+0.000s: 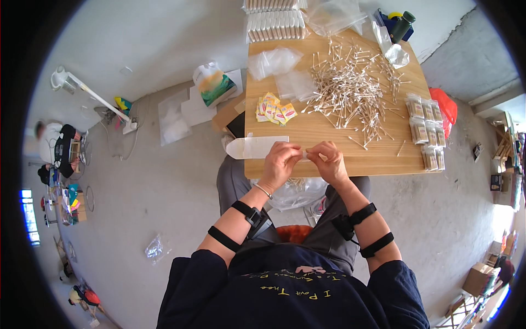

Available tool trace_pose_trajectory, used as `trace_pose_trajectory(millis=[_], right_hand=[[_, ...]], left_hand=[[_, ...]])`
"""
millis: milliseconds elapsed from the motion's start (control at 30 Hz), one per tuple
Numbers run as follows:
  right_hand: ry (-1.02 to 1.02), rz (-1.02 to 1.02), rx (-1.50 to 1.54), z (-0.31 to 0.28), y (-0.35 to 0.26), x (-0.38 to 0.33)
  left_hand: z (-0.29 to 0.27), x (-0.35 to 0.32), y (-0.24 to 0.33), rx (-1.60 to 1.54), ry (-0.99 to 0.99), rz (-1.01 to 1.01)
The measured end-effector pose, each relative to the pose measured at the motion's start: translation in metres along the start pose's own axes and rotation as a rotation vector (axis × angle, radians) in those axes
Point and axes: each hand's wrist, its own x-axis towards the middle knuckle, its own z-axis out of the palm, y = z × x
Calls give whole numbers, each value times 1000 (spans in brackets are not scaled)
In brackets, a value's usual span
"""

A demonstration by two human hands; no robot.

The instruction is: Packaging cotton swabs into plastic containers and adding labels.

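Note:
At the near edge of the table, my left hand and my right hand are close together, fingers pinched. A small pale thing shows between the fingertips, too small and covered to make out. Beside my left hand a white card strip with a rounded end lies along the table edge. Small yellow-and-white printed packets form a little pile beyond it. Farther right spreads a big loose heap of cotton swabs. One single swab lies apart, to the right of my right hand.
Clear plastic bags lie at the table's left. White packed bundles stand at the far left corner. Packed swab bags line the right edge, near a red bag. A tape dispenser and dark bottle stand far right.

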Motion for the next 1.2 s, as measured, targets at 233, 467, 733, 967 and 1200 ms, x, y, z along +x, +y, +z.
trace_pose_trajectory(millis=[233, 467, 733, 967, 1200], right_hand=[[100, -410, -420, -4, -10, -4], [67, -649, -670, -9, -16, -7], [18, -643, -739, -16, -10, -11], [55, -728, -793, -15, -3, -12], [33, -660, -729, -15, -12, -9]], left_hand=[[-12, -1, 11, 208, -31, 235], [-13, -3, 21, 441, -28, 290], [-6, 1, 24, 548, -50, 298], [1, -7, 20, 547, 3, 318], [-8, 0, 32, 602, -16, 296]])
